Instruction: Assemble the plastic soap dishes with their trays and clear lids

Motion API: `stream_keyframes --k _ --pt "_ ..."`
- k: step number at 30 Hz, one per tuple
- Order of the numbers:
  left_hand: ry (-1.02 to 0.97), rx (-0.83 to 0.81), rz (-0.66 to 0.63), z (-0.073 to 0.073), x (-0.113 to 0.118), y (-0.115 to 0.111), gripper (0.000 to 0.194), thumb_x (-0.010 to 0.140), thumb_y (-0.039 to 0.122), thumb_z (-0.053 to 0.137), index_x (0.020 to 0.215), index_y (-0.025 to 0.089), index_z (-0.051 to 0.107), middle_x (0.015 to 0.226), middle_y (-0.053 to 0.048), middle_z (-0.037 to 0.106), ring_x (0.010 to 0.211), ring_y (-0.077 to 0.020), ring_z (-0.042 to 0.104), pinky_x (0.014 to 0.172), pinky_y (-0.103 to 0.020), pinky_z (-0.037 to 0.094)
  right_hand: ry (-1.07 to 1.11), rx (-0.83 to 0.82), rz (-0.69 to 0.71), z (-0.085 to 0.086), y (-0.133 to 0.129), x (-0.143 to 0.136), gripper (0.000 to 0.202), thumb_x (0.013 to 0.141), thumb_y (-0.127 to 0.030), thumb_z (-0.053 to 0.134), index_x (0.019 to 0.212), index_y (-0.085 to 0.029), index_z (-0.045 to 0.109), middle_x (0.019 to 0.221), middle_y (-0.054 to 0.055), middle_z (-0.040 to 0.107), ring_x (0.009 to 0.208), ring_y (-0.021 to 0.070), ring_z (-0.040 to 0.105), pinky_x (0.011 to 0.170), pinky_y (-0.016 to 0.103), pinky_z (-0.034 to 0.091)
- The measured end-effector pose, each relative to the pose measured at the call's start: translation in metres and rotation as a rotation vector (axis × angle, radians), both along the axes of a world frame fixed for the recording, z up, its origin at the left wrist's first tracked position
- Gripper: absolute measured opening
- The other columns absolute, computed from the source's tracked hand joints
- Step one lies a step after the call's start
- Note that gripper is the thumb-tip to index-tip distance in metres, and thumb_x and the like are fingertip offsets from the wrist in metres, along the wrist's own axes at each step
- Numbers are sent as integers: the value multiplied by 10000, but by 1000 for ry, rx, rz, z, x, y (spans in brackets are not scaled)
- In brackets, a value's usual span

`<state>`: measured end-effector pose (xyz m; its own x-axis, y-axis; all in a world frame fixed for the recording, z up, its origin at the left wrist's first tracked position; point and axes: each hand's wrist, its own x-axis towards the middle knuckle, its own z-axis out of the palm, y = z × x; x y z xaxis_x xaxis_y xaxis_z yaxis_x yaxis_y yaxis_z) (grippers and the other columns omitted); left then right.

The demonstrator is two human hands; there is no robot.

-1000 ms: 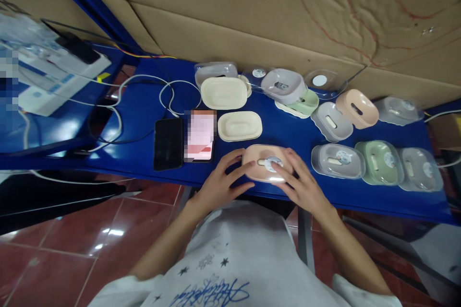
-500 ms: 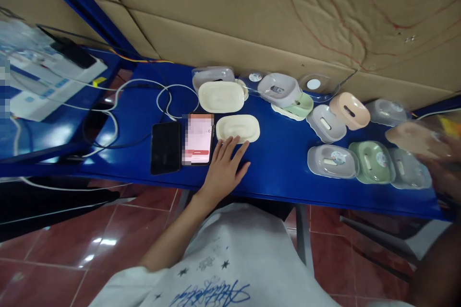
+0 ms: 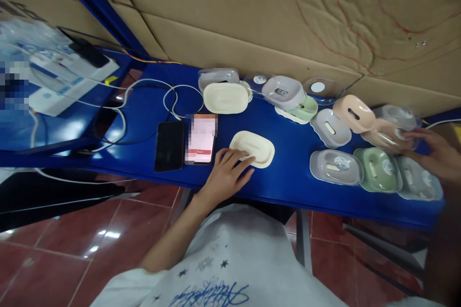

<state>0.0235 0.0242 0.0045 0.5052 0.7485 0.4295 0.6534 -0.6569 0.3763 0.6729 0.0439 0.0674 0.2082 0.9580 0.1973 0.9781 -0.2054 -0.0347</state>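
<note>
My left hand rests on a cream oval soap dish, fingertips touching its near left edge and thumb spread away. The shallow dish lies tilted to the right on the blue table. Far to the right, my right hand, slightly blurred, has its fingers and thumb at the right end of a peach soap box with a clear lid. Nearest below that hand is a grey lidded soap box; a green one and a lilac one sit to its left.
A lit phone and a dark phone lie left of the dish. Behind are a cream tray, an uncovered peach box and more dish parts. White cables trail leftwards. A cardboard wall backs the blue table.
The cream dish has slid right and nearer to me under my left fingers, turning slightly. My right hand has come further into view, and the peach lidded box has shifted left.
</note>
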Motion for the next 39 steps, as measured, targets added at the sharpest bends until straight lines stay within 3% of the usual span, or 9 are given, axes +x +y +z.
stream_keyframes --k 5,10,14,17,21,24,29,34,39 --pt "-30 -29 59 1 1 1 288 1012 180 642 1292 232 687 1401 -107 710 1388 -316 617 1218 -581 409 31 49 24 12 0 -48 455 962 -527 587 1251 -249 802 1480 193 668 1372 311 640 1061 444 517" --pt "10 -62 8 -3 1 3 322 966 103 593 1251 209 699 1444 -134 681 1304 -311 665 1089 -525 516 178 185 464 23 18 -199 352 1043 -440 563 1265 -260 768 1307 153 770 1296 266 696 1148 400 507" --pt "37 -52 -58 -6 -1 2 246 1011 136 599 1206 222 723 1412 -117 703 1193 -289 703 993 -475 551 101 114 645 21 61 -301 500 1068 -445 576 1490 -180 620 1653 175 507 1529 342 484 1272 538 390" --pt "24 -67 -103 -5 -3 1 199 1037 160 604 1175 226 732 1392 -105 710 1202 -277 698 978 -445 557 33 23 660 15 100 -338 631 1045 -449 635 1595 -167 503 1742 181 362 1614 423 317 1286 658 312" --pt "-3 -77 -80 -4 -4 0 193 1035 152 614 1174 223 728 1405 -117 691 1286 -292 654 1017 -465 551 30 -53 644 13 128 -347 507 1044 -379 644 1466 -101 620 1612 208 523 1582 435 361 1275 642 347" --pt "-24 -78 -74 -4 -4 0 173 1039 165 622 1177 223 709 1432 -118 665 1315 -295 632 1039 -471 549 80 28 662 23 110 -340 483 1038 -416 657 1395 -91 665 1516 207 604 1540 417 432 1265 617 393" --pt "-31 -90 -118 -5 -7 0 80 1042 253 659 1116 229 680 1377 -106 686 1248 -290 664 1033 -482 563 249 138 643 27 23 -342 420 1023 -451 680 1395 -257 659 1530 131 613 1514 380 500 1248 672 424" --pt "-76 -41 -114 -5 -10 -3 333 1019 292 723 1334 255 620 1451 -141 632 1331 -305 639 1054 -484 591 494 104 623 -17 -50 -371 502 1020 -324 690 1507 -343 568 1593 99 563 1578 367 431 1246 675 454" --pt "-21 -35 -125 -1 -11 -1 520 1025 320 730 1509 329 539 1658 -115 496 1532 -331 494 1208 -564 515 575 -55 721 -54 -69 -384 589 1042 -301 648 1590 -438 483 1748 12 372 1639 366 315 1251 706 448"
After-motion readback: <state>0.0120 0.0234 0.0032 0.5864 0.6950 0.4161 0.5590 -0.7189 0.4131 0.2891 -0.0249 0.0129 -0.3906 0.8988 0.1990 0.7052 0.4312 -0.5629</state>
